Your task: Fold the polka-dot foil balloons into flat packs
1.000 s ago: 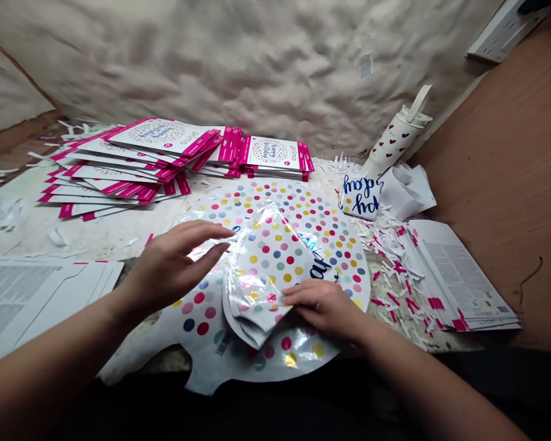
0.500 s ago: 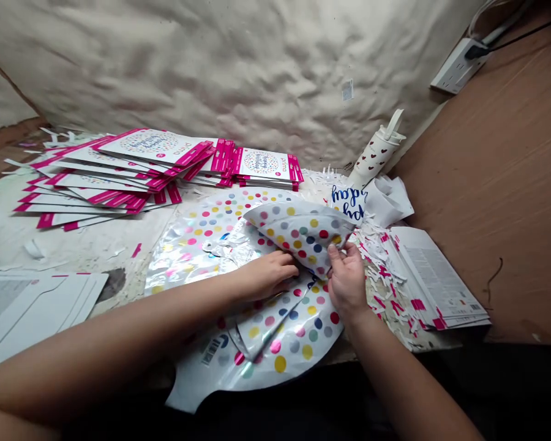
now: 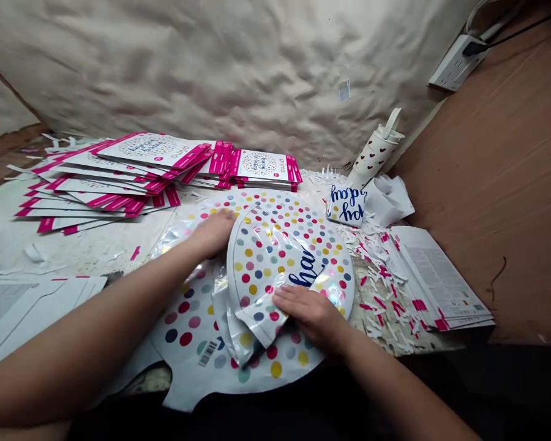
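A flat white foil balloon with coloured dots and a barcode lies at the table's front edge, its tail pointing down-left. On it rests a partly folded dotted foil balloon with blue lettering. My left hand is at this balloon's left edge; its fingers are slightly blurred and mostly turned away, so their grip is unclear. My right hand lies over a folded-back flap near the lettering, fingers stretched flat and pressing on the foil. Its thumb is hidden.
White-and-pink printed packets are piled at the back left, beside a smaller stack. A folded foil piece, a heart-patterned tumbler, paper shreds and card sleeves stand right. More sleeves lie front left.
The foil lifted between my hands now lies flatter, showing blue lettering. My left hand has moved left and away from me; my right hand has moved left and nearer, from pinching an edge to lying flat.
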The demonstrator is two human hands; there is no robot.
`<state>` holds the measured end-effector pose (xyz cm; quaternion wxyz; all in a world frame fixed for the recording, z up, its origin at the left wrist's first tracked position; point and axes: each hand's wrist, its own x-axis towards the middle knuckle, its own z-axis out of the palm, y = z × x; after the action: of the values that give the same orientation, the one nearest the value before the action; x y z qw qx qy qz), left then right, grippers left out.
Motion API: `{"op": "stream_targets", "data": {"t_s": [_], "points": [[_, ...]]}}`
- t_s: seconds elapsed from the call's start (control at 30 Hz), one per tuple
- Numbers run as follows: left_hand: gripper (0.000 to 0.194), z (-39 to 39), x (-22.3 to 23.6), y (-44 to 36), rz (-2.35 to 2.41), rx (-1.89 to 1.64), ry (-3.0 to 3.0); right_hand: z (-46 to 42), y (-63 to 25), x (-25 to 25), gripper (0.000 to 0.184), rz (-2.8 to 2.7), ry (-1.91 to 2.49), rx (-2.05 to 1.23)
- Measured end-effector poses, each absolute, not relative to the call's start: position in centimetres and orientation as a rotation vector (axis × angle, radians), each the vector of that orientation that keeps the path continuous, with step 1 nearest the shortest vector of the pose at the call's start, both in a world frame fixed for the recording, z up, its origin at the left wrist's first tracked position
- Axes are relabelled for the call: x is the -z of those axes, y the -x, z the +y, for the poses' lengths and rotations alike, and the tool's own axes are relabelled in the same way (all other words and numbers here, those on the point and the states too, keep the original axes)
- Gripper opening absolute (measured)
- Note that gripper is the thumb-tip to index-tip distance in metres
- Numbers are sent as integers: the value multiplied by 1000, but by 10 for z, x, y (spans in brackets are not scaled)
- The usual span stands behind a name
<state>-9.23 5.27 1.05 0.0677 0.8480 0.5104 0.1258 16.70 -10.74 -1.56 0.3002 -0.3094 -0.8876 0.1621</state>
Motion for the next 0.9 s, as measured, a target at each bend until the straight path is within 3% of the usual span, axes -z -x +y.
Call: {"op": "stream_targets", "data": {"t_s": [0.13,0.2,0.27,0.33,0.43,0.57,0.63,0.8,0.9], "points": [[36,46,-33,103,1791,-531,-2558,-108,-157,23,41,-2524,925,-355],[43,31,-33,75,1534,-523,-2708,-107,-151,19,39,-2569,936,-368],[46,16,-23,42,1011,-337,-2884,-109,-149,13,35,-2595,894,-407],[51,7,-8,21,784,-120,-2899,-113,-155,10,41,-2547,928,-470],[60,5,11,18,914,55,-2789,-120,-173,11,67,-2298,1310,-577],[63,6,16,30,1289,84,-2604,-120,-180,15,73,-2078,1700,-532],[64,4,14,29,1418,95,-2519,-114,-170,15,66,-2153,1627,-322],[67,-1,8,24,1557,115,-2417,-99,-147,11,14,-2482,871,312],[69,-4,7,31,1538,78,-2482,-97,-149,13,15,-2489,579,422]]}}
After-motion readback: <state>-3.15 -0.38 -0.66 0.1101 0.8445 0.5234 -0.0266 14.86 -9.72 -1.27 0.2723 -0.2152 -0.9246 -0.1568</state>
